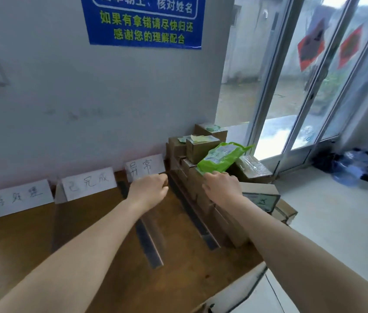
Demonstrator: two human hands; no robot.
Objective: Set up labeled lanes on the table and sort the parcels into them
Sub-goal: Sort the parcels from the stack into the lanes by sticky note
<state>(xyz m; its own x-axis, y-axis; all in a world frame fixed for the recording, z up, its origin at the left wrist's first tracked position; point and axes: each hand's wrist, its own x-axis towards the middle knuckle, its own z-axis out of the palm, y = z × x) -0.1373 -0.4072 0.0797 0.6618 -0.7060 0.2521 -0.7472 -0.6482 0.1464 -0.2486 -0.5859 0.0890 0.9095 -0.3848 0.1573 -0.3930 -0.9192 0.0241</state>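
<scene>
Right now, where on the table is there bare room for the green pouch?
Bare wood lies before the left label card and the middle label card. The lane between the two black divider strips is narrow, with the left hand over it. Right of them, cardboard boxes crowd the table end.

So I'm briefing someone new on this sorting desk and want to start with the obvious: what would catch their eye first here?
Probably the bright green bag, gripped by the right hand over the stacked cardboard boxes at the right side of the table. Then the three white handwritten label cards standing along the wall at the back, and the blue poster high above them.
</scene>
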